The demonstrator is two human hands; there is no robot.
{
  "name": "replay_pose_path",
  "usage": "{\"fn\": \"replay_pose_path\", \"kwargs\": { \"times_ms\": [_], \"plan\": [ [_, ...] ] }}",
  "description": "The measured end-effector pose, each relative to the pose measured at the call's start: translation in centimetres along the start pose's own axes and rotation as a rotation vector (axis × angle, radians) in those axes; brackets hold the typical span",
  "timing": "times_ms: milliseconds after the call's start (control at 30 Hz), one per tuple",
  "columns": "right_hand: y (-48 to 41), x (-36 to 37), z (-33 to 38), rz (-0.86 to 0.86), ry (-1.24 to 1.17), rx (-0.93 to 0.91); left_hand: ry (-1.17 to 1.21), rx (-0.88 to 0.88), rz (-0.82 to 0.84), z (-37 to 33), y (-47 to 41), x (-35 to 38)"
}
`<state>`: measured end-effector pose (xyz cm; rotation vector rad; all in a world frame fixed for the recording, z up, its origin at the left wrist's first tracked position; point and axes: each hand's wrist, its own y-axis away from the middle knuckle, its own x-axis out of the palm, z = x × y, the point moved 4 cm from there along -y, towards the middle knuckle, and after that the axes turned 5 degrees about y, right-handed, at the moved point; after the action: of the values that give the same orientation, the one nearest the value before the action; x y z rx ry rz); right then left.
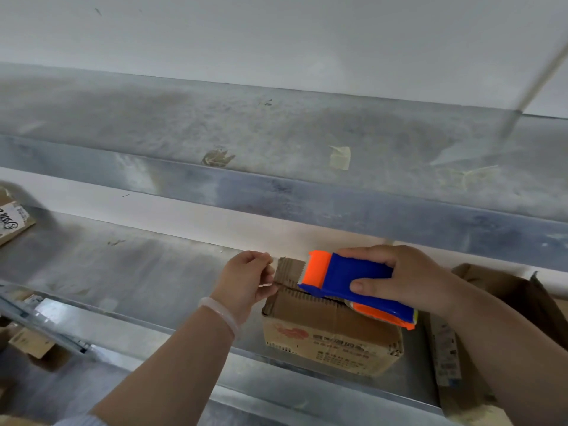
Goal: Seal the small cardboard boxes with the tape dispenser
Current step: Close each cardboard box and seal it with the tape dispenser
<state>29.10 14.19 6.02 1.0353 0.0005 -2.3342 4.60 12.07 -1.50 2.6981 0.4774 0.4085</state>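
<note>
Box (332, 321) sits on the metal shelf (138, 272). My right hand (408, 278) grips the dispenser (353, 278) over its top seam, and my left hand (246, 279) pinches the tape end (265, 285) at its left edge.

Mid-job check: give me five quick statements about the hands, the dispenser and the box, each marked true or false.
1. The right hand grips the blue and orange plastic tape dispenser. True.
2. The dispenser lies on the floor. False: it sits on top of the small brown cardboard box.
3. The left hand pinches a thin strip of tape at the box's top left edge. True.
4. The left wrist is bare. False: it wears a pale translucent bracelet.
5. The box stands on a wooden table. False: it stands on a grey metal shelf.
</note>
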Motion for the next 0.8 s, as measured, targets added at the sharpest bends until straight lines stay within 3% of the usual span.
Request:
{"fn": "replay_pose_path", "kwargs": {
  "times_ms": [133,267,500,633,800],
  "plan": [
    [-1.1,0.7,0.8,0.053,0.102,-0.019,-0.236,0.104,-0.105,0.4,-0.5,-1.5],
    [-2.0,1.5,1.3,0.096,0.179,-0.048,-0.359,0.069,-0.136,2.2,-1.2,-2.0],
    [-2.2,1.8,1.4,0.084,0.173,-0.047,-0.517,0.052,-0.028,4.0,-1.9,-1.2],
    [-2.1,1.8,1.4,0.082,0.169,-0.053,-0.460,-0.093,0.090,4.2,-1.2,-0.7],
    [-2.1,1.9,1.4,0.094,0.180,-0.056,-0.452,-0.241,0.062,5.5,-1.1,-1.3]
  ]
}}
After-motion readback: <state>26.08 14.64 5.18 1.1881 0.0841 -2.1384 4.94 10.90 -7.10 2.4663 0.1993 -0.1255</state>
